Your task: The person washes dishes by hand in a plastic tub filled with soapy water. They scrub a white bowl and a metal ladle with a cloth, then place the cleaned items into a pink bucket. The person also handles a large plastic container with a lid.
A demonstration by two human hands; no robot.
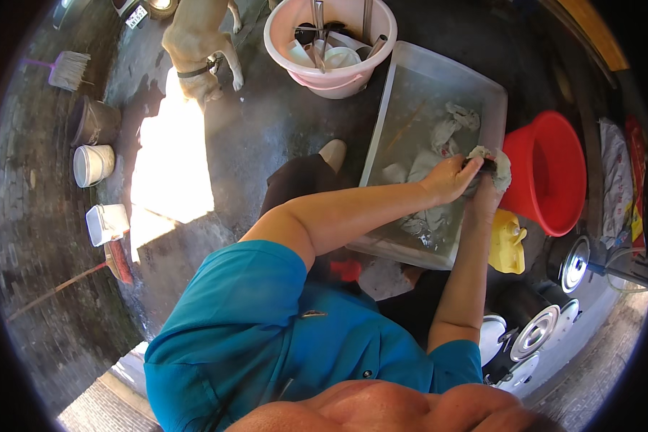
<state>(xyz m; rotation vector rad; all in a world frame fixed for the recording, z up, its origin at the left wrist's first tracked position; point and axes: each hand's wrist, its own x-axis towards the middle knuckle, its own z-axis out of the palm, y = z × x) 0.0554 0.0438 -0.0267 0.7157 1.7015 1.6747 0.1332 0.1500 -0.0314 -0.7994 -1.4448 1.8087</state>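
Note:
Over the right side of a translucent plastic tub (380,146) of cloudy water, my two hands are close together. My left hand (447,179) grips a small dark object (481,164), whose kind I cannot tell. A pale, wet cloth (502,171) is bunched in my right hand (485,198), against the far side of that object. Below them, greyish cloths (445,132) lie soaking in the water. A thin brownish stick shape (406,127) shows in the tub's left part. The right hand's fingers are mostly hidden behind the cloth and dark object.
A pink bucket (332,86) of utensils and dishes stands beyond the tub. To the right are a red basin (564,173), a yellow jug (506,243) and several lidded pots (534,332). A dog (197,43) sniffs the floor at upper left, near white buckets (94,164).

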